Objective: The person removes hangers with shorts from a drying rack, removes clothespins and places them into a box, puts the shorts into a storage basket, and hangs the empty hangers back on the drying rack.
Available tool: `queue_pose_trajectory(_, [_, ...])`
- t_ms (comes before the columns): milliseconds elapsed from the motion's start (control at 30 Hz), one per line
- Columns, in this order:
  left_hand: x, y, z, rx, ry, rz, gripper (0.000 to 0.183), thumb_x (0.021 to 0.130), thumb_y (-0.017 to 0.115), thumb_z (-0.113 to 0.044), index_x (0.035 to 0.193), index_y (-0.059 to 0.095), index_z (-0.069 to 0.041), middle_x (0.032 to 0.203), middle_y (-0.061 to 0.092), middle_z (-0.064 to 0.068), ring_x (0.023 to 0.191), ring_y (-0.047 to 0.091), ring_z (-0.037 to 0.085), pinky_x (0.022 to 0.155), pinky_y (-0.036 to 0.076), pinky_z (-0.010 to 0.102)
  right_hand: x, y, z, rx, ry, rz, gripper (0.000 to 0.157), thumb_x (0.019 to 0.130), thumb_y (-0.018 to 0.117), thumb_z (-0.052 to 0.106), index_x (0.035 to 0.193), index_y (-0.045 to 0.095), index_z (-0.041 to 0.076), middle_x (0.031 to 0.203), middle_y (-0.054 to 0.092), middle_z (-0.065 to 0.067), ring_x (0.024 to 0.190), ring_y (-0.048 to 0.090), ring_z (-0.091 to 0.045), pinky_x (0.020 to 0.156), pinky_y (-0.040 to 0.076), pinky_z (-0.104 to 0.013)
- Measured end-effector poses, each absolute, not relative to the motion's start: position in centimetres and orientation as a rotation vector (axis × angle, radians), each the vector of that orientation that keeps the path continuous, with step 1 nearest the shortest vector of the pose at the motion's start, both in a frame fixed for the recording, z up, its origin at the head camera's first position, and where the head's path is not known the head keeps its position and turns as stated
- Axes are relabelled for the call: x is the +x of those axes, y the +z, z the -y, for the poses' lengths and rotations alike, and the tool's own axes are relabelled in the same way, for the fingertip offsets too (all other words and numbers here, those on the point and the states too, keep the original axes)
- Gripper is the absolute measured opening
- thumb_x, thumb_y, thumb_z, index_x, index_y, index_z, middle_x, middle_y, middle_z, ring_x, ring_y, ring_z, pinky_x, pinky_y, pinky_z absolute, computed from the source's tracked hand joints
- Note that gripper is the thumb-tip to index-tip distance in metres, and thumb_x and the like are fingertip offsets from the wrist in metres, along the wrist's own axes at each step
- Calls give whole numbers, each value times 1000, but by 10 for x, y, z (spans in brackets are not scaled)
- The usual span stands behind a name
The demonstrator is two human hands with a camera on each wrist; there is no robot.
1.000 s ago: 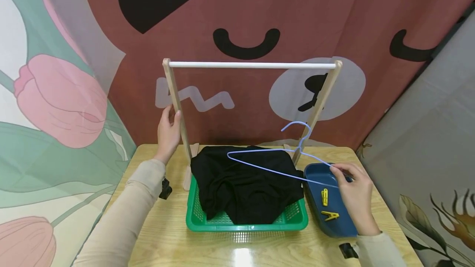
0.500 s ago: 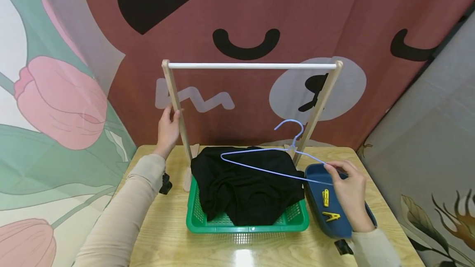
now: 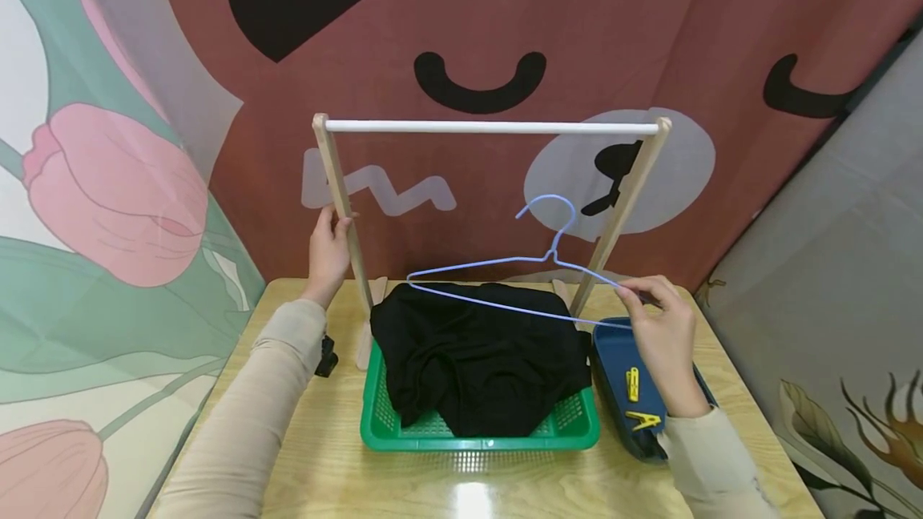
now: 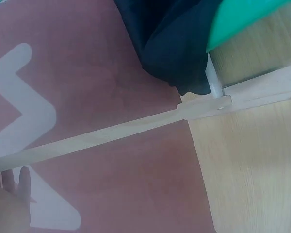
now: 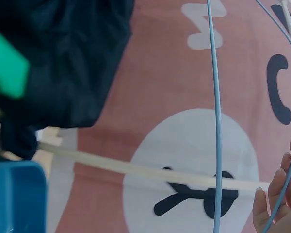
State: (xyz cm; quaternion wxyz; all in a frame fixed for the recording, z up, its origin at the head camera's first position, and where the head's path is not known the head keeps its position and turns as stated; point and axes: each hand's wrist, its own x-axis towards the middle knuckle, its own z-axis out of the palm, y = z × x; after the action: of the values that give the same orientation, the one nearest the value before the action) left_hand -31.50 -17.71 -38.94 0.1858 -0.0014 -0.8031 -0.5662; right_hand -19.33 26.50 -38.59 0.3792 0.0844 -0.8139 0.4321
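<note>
My left hand [image 3: 328,253] holds the left wooden post [image 3: 334,170] of a small clothes rack, its fingers at the post in the left wrist view too. A white rod [image 3: 490,127] forms the rack's top. With thumb and fingers, my right hand [image 3: 662,323] pinches one end of a light blue clothes hanger [image 5: 216,97], which carries nothing. Its hook points up, below the rod and near the rack's right post [image 3: 626,203]. Under the hanger, a heap of black cloth [image 3: 476,367] fills a green basket [image 3: 479,444] and hangs over its rim.
Right of the basket stands a dark blue tray [image 3: 613,411] holding two yellow clothespins [image 3: 632,384], partly behind the right forearm. Everything stands on a light wooden table [image 3: 404,487]. A printed cloth [image 3: 476,14] hangs behind the rack.
My right hand has moved up and to the left with the hanger, whose hook now stands higher and nearer the rod. The left hand stays at the post.
</note>
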Motion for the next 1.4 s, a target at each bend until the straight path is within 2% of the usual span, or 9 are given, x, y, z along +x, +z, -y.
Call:
queue_pose_trajectory(100, [-316, -390, 177, -9, -1627, 2233, 38, 107, 41, -26, 137, 48, -6, 129, 55, 19, 121, 51, 32, 99, 42, 51, -200, -376, -257, 238, 1122, 2060, 7, 85, 75, -4, 93, 74, -3, 86, 66, -10, 84, 56, 6, 80, 44, -15])
queue_pose_trajectory(200, [-315, -393, 175, -30, -1678, 2186, 40, 107, 39, -26, 138, 45, -2, 129, 54, 21, 123, 49, 35, 102, 39, 52, -204, -366, -247, 252, 1118, 2048, 8, 85, 74, -7, 93, 74, -6, 87, 66, -14, 83, 55, 7, 79, 44, -14])
queue_pose_trajectory(333, [-314, -396, 172, -54, -1724, 2128, 41, 107, 37, -24, 138, 42, 3, 129, 54, 24, 125, 48, 37, 105, 37, 51, -211, -357, -240, 244, 1115, 2041, 8, 85, 75, -4, 93, 75, -4, 88, 67, -14, 82, 56, 9, 77, 44, -12])
queue_pose_trajectory(500, [-313, -398, 171, -51, -1734, 2116, 38, 106, 38, -24, 136, 44, 0, 128, 55, 22, 125, 49, 34, 105, 38, 49, -221, -345, -237, 218, 1134, 2040, 10, 87, 76, 5, 94, 76, -1, 86, 67, -9, 78, 58, 5, 77, 46, -12])
queue_pose_trajectory(733, [-308, -400, 168, -13, -1786, 2071, 40, 106, 36, -26, 137, 43, -2, 132, 53, 23, 128, 47, 32, 106, 35, 50, -230, -319, -229, 193, 1140, 2080, 11, 90, 75, 9, 95, 75, -1, 84, 66, -8, 71, 57, -2, 67, 46, -14])
queue_pose_trajectory(967, [-305, -398, 166, -22, -1837, 2023, 42, 104, 36, -24, 139, 43, -1, 134, 51, 25, 130, 45, 32, 109, 32, 48, -240, -300, -222, 136, 1055, 2160, 16, 92, 73, 18, 98, 77, 3, 90, 70, -9, 74, 56, -10, 66, 41, -20])
queue_pose_trajectory(1133, [-291, -381, 161, -22, -1847, 2048, 39, 106, 34, -18, 139, 42, 2, 134, 50, 27, 133, 42, 37, 110, 31, 52, -244, -289, -222, 82, 982, 2212, 20, 94, 71, 24, 100, 77, 7, 94, 70, -7, 77, 55, -13, 63, 38, -25])
queue_pose_trajectory(1400, [-280, -369, 157, -39, -1830, 2071, 40, 106, 33, -16, 139, 40, 5, 134, 47, 32, 132, 41, 42, 108, 31, 54, -251, -290, -224, 77, 942, 2240, 21, 94, 71, 23, 101, 77, 4, 93, 69, -11, 73, 54, -19, 60, 37, -31])
